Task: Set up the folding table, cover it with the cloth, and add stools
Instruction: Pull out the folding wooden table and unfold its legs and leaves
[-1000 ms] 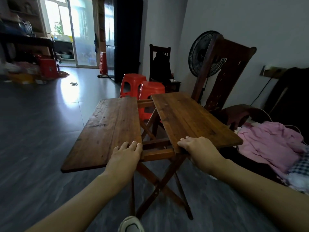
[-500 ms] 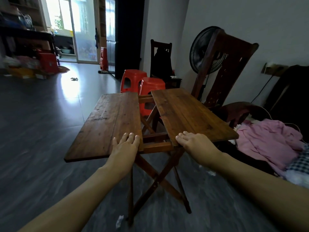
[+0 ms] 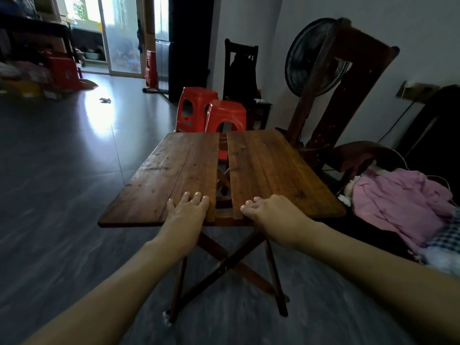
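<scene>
Wooden folding table point(image 3: 268, 170) beneath left hand point(image 3: 186, 212) and right hand point(image 3: 273, 215), both open flat at near edge

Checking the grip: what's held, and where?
Left hand lies on the left leaf's near inner corner, right hand on the right leaf's; thumbs hidden, grip unclear.

Grey floor point(image 3: 62, 170), bright glass door point(image 3: 122, 33), fan point(image 3: 303, 58) rt
</scene>
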Action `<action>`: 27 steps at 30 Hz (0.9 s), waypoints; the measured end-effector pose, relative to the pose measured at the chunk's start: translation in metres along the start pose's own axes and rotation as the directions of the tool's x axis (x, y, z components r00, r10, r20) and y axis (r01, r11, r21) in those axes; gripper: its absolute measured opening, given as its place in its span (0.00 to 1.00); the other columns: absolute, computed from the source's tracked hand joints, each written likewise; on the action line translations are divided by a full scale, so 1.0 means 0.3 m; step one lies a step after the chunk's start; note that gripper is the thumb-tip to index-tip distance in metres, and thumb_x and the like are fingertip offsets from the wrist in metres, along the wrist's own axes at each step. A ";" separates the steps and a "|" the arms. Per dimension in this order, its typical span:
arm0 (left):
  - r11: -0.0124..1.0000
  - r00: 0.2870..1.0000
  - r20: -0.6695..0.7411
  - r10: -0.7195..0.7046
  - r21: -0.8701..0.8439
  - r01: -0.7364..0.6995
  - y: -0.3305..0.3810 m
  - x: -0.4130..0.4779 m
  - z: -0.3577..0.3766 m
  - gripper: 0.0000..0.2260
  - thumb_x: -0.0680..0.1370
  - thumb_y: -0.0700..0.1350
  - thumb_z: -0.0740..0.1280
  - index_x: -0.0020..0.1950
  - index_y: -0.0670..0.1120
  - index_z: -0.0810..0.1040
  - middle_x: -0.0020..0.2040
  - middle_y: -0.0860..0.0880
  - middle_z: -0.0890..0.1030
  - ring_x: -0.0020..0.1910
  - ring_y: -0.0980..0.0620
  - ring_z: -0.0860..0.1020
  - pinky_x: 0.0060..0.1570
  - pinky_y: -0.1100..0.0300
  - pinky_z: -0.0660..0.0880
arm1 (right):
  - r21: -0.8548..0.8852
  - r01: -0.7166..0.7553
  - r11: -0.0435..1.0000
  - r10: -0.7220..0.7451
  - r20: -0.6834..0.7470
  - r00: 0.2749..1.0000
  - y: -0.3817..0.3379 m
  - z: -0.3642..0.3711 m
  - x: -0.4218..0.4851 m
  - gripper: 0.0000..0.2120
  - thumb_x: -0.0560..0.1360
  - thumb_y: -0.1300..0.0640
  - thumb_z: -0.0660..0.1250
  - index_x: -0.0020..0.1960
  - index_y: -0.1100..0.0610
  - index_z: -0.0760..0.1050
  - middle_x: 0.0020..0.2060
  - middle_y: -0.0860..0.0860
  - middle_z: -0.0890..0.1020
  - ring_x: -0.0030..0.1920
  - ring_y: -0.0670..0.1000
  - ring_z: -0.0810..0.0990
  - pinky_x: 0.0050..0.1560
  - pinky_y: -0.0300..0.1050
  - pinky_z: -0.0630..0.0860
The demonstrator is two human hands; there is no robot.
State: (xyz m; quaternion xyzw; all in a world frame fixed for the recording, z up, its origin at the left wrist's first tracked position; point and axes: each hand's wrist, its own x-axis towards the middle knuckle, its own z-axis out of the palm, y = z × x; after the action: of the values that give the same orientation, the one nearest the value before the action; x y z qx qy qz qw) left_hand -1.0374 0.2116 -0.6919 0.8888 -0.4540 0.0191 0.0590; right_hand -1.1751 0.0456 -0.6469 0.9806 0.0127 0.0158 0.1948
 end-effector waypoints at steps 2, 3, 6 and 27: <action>1.000 1.000 -0.002 0.004 0.003 -0.004 0.002 -0.012 0.005 0.37 0.76 0.35 0.67 0.79 0.47 0.51 0.80 0.45 0.52 0.78 0.41 0.50 0.73 0.35 0.53 | -0.004 0.005 1.000 -0.005 -0.005 1.000 -0.027 0.013 0.003 0.20 0.79 0.60 0.64 0.70 0.56 0.70 0.67 0.55 0.77 0.63 0.56 0.78 0.56 0.54 0.79; 1.000 1.000 0.009 0.004 0.013 -0.005 0.003 -0.022 0.012 0.37 0.76 0.35 0.67 0.79 0.47 0.50 0.80 0.45 0.52 0.78 0.41 0.49 0.73 0.36 0.52 | 0.001 0.009 1.000 -0.009 -0.009 1.000 -0.043 0.022 0.004 0.19 0.79 0.61 0.63 0.70 0.56 0.70 0.66 0.55 0.77 0.62 0.57 0.79 0.55 0.55 0.79; 0.999 0.999 0.051 0.009 0.036 -0.011 0.007 -0.048 0.042 0.37 0.77 0.35 0.65 0.80 0.46 0.48 0.80 0.45 0.49 0.79 0.41 0.47 0.74 0.37 0.50 | 0.022 0.007 1.000 -0.007 0.005 1.000 -0.098 0.059 0.005 0.19 0.79 0.62 0.63 0.69 0.58 0.71 0.64 0.57 0.78 0.61 0.59 0.79 0.53 0.56 0.80; 0.994 0.999 0.044 -0.008 0.107 0.003 0.060 -0.095 0.217 0.46 0.73 0.43 0.74 0.79 0.44 0.45 0.80 0.41 0.49 0.78 0.38 0.47 0.73 0.35 0.51 | 0.058 -0.018 0.998 0.020 -0.041 0.999 -0.189 0.188 -0.054 0.26 0.78 0.63 0.65 0.75 0.59 0.63 0.73 0.59 0.69 0.72 0.62 0.68 0.62 0.56 0.74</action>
State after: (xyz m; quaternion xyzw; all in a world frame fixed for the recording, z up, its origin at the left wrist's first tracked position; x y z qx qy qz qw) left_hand -1.0699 0.2161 -0.7573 0.8921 -0.4512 0.0237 0.0011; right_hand -1.1902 0.0759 -0.7211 0.9854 0.0080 0.0379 0.1659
